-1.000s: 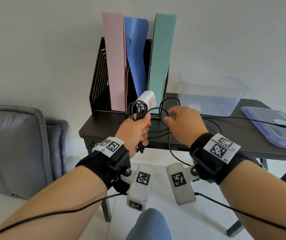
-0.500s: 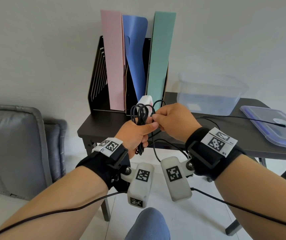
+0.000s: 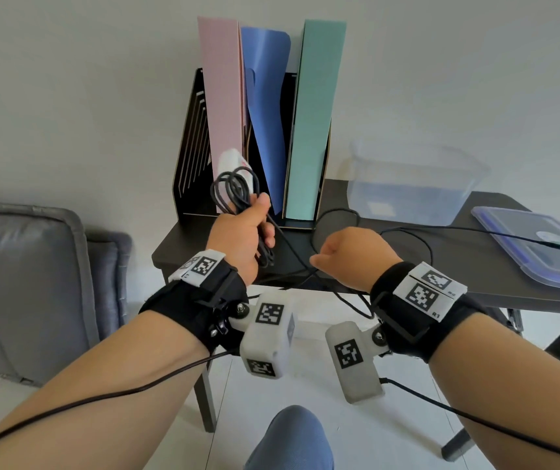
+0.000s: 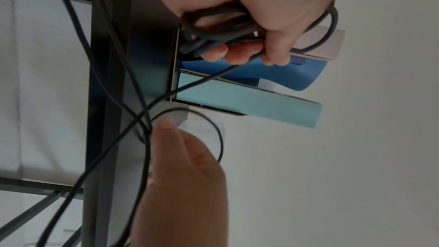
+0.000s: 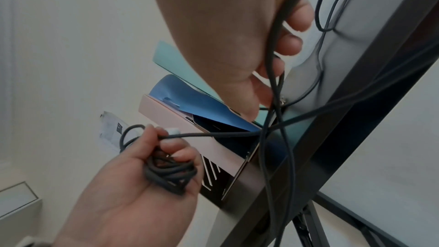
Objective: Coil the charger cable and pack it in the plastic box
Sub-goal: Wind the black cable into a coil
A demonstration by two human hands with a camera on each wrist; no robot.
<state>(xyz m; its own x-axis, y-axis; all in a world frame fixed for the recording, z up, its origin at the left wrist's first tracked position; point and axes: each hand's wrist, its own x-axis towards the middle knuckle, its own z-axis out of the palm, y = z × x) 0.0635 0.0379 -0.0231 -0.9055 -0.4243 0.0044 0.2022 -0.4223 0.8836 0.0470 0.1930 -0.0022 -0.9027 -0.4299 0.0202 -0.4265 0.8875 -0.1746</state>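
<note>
Gripping one coiled cable (image 3: 234,191), left hand (image 3: 241,239); right hand (image 3: 356,256) pinches its slack.

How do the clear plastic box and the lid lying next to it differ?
The plastic box is deep, see-through and colourless; the lid is flat with a blue-tinted rim. The box stands open near the wall, beside the file rack; the lid lies at the table's right end. The loose end of the charger cable rests on the lid, while the box holds none of it. Both sit on the table.
</note>
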